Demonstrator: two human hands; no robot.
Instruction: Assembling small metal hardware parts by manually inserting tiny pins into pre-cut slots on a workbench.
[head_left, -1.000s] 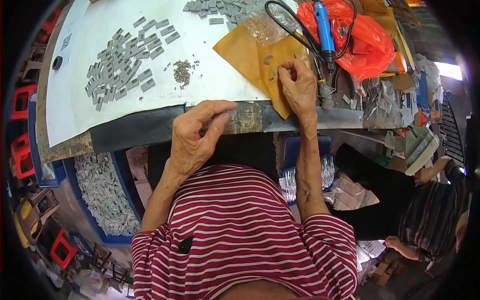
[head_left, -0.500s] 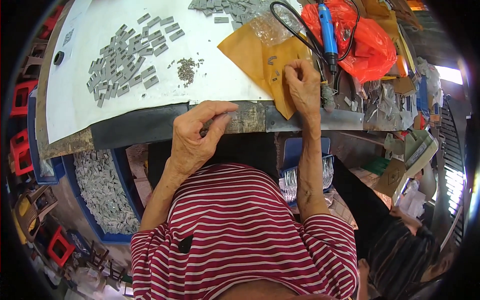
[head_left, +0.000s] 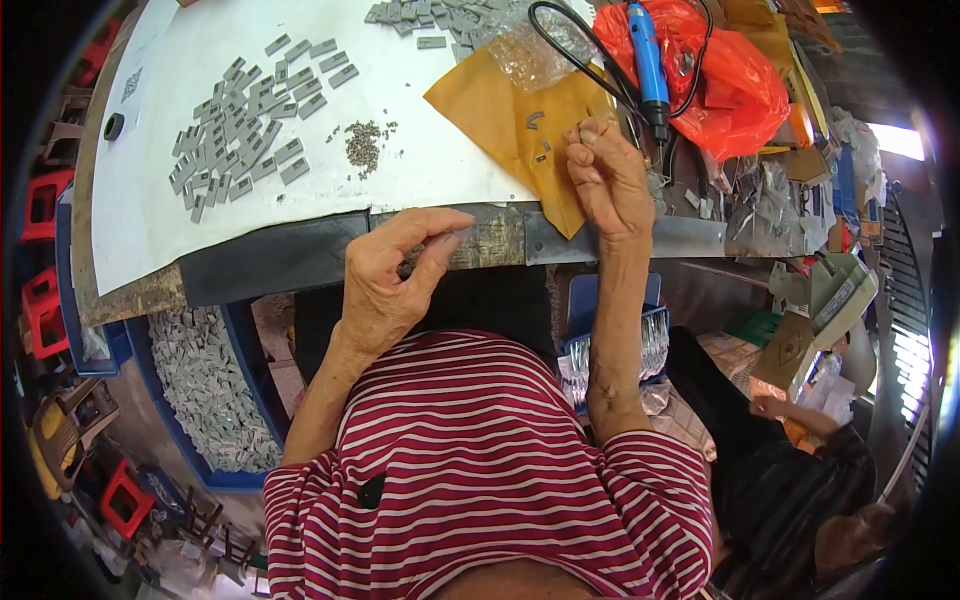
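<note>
My left hand [head_left: 400, 265] is over the table's front edge, thumb and forefinger brought together. Whatever lies between those fingertips is too small to name. Above the brown paper [head_left: 490, 115], my right hand [head_left: 612, 175] is raised, its fingers curled and the tips pinched; I cannot make out what they hold. A few small dark metal pieces [head_left: 534, 120] lie on the paper just left of that hand. Farther left on the white sheet [head_left: 330, 190] is a heap of tiny screw-like parts [head_left: 364, 147]. Beyond it spread many grey rectangular pieces [head_left: 240, 125].
A blue electric screwdriver [head_left: 650, 60] with a black cord rests by a red plastic bag [head_left: 735, 85] at the back right. Clear plastic wrap [head_left: 530, 55] covers part of the paper. A blue bin [head_left: 235, 370] of grey pieces stands below left. Another person [head_left: 810, 470] is at lower right.
My right hand has turned and lifted slightly off the brown paper, its pinched fingertips now pointing up. The left hand keeps its pinch. The other person's arm at lower right has moved.
</note>
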